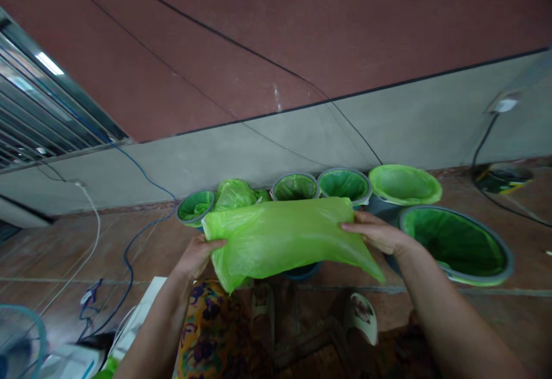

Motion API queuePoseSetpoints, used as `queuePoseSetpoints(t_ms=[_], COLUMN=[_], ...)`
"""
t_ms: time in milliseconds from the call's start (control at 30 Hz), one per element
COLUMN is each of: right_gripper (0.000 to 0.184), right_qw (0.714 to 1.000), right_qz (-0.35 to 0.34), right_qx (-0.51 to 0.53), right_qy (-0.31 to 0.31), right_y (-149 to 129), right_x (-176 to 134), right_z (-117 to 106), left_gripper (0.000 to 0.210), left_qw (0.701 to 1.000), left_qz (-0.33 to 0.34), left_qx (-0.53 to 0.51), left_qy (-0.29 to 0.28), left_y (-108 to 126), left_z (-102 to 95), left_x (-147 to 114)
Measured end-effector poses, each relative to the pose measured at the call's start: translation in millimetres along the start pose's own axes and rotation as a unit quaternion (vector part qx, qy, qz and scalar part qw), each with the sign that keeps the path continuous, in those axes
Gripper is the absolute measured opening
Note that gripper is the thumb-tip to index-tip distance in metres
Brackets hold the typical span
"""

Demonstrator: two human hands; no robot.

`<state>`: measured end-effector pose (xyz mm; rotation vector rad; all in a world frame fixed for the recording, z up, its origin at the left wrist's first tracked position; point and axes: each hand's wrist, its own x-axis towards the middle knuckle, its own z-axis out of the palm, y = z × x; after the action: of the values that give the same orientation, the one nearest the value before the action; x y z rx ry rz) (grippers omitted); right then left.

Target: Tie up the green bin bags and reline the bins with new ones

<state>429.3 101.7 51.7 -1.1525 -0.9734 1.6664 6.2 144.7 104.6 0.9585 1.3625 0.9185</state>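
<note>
I hold a flat, translucent green plastic bag (280, 241) stretched between both hands, above my knees. My left hand (198, 254) grips its left edge, fingers curled over the top. My right hand (377, 232) grips the right edge near the top corner. Behind the bag, along the grey wall, stands a row of grey bins lined with green bags (295, 186). A larger lined bin (457, 244) sits right beside my right wrist. Part of a blue bin (302, 271) shows under the bag's lower edge.
A bulging knotted green bag (235, 194) rests among the bins. White and blue cables (129, 241) trail over the tiled floor at left, near a fan (19, 339) and white items. A wall socket (502, 104) with a black cord is at right. My sandalled feet (362, 316) are below.
</note>
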Motion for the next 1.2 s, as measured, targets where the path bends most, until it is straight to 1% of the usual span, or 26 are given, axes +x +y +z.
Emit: queuePoseSetpoints(t_ms=[67, 133, 200, 267, 333, 400, 533, 633, 700, 767, 833, 933, 1033, 1133, 1200], right_gripper=[0.049, 0.041, 0.034, 0.029, 0.027, 0.026, 0.028, 0.037, 0.040, 0.037, 0.034, 0.030, 0.023, 0.019, 0.020], right_qw=[0.998, 0.995, 0.992, 0.987, 0.982, 0.980, 0.986, 0.989, 0.989, 0.984, 0.981, 0.991, 0.993, 0.990, 0.988], right_qz=[0.005, 0.011, 0.000, -0.017, -0.019, -0.009, -0.011, -0.026, -0.066, -0.117, -0.134, -0.096, -0.064, -0.058, -0.064], right_qx=[-0.051, -0.097, -0.129, -0.151, -0.163, -0.159, -0.131, -0.122, -0.112, -0.103, -0.087, -0.026, 0.038, 0.083, 0.097], right_qy=[-0.022, -0.020, 0.007, 0.050, 0.095, 0.119, 0.105, 0.084, 0.077, 0.091, 0.108, 0.091, 0.089, 0.099, 0.101], right_y=[5, 11, 19, 26, 30, 32, 28, 20, 14, 9, 5, 1, 0, 0, 0], right_x=[1, 4, 9, 14, 19, 23, 23, 18, 14, 9, 6, 4, 5, 6, 7], right_z=[-1, -3, -6, -9, -11, -13, -14, -13, -12, -10, -8, -7, -9, -11, -13], left_gripper=[0.046, 0.047, 0.046, 0.047, 0.048, 0.048, 0.052, 0.053, 0.052, 0.047, 0.040, 0.033, 0.021, 0.009, 0.011], left_qw=[1.000, 1.000, 1.000, 0.999, 0.996, 0.988, 0.969, 0.964, 0.969, 0.977, 0.986, 0.995, 0.993, 0.987, 0.985], left_qz=[0.001, -0.001, -0.001, 0.006, 0.025, 0.053, 0.100, 0.110, 0.101, 0.072, 0.039, 0.000, -0.021, -0.042, -0.059], left_qx=[0.001, 0.009, 0.023, 0.045, 0.086, 0.142, 0.225, 0.241, 0.224, 0.198, 0.157, 0.057, -0.066, -0.142, -0.156], left_qy=[0.013, 0.018, 0.018, 0.011, 0.004, 0.007, 0.025, 0.017, 0.004, -0.018, -0.040, -0.077, -0.098, -0.065, -0.040], left_y=[1, 2, 4, 6, 6, 5, -3, -5, -1, 7, 16, 26, 24, 15, 9], left_z=[-1.3, -3.0, -4.8, -6.9, -9.2, -11.9, -16.3, -15.8, -13.0, -9.3, -6.2, -7.1, -15.8, -26.2, -30.9], left_x=[1, 1, 0, -2, -1, 1, 8, 7, 2, -6, -14, -21, -19, -13, -9])
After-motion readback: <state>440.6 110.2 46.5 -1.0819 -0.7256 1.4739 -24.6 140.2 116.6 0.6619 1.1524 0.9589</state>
